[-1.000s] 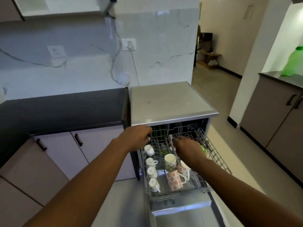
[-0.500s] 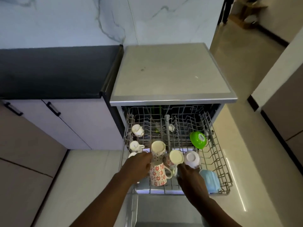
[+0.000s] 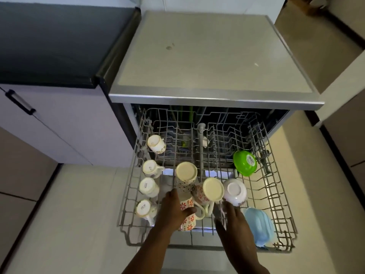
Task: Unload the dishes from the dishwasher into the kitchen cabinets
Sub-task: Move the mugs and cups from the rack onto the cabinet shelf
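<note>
The dishwasher's upper wire rack (image 3: 280,196) is pulled out under me. My left hand (image 3: 171,212) grips an upside-down red-flowered mug (image 3: 188,221) at the rack's front centre. My right hand (image 3: 235,220) hovers with spread fingers just below a second flowered mug (image 3: 209,190) and a white bowl (image 3: 236,190), holding nothing. A dotted mug (image 3: 185,175) stands behind them. Several small white cups (image 3: 149,187) line the rack's left side. A green bowl (image 3: 245,163) leans at the right, and a blue plastic lid (image 3: 258,226) lies at the front right.
The dishwasher's flat grey top (image 3: 207,56) juts out above the rack. A dark counter (image 3: 49,40) and a pale cabinet door with a black handle (image 3: 19,101) stand to the left. Tiled floor lies on both sides.
The view has tilted down and closed in on the rack. My left hand has settled round the front flowered mug, and my right hand has opened beside the second mug.
</note>
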Tool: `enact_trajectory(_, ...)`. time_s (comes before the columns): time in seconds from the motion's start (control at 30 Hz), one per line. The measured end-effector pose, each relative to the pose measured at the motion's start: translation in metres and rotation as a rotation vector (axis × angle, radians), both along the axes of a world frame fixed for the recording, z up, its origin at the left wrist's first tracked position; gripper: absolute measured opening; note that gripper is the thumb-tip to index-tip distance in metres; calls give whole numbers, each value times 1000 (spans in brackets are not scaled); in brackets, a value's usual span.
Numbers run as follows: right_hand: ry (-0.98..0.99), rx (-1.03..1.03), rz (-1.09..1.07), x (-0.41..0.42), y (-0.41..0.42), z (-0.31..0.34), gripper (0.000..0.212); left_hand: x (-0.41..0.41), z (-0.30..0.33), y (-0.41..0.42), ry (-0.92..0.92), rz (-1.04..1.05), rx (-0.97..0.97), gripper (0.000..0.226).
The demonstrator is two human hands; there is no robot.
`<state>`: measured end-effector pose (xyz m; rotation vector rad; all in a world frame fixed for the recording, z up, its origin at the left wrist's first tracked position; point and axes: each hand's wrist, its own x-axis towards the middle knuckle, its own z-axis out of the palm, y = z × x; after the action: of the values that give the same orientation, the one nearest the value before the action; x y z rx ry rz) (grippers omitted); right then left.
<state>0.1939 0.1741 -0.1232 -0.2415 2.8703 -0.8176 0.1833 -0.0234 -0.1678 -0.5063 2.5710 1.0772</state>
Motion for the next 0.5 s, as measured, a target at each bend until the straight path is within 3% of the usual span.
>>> enact_trajectory(0.1, 52, 2, -25, -14, 5, -12, 64, -3, -20, 7, 79, 119, 22, 94)
enact_trajectory(0.23, 3, -38, -58, -33, -1, -29, 77, -5, -25, 3, 28, 167, 17, 98)
enact_trajectory(0.33, -61, -12, -39, -50, -16, -34, 93, -1, -3, 6, 79, 161, -19, 85)
enact_trajectory(0.5, -224, -28, -56, -76, -35, -41, 98, 16, 38, 7, 324, 174, -56, 71)
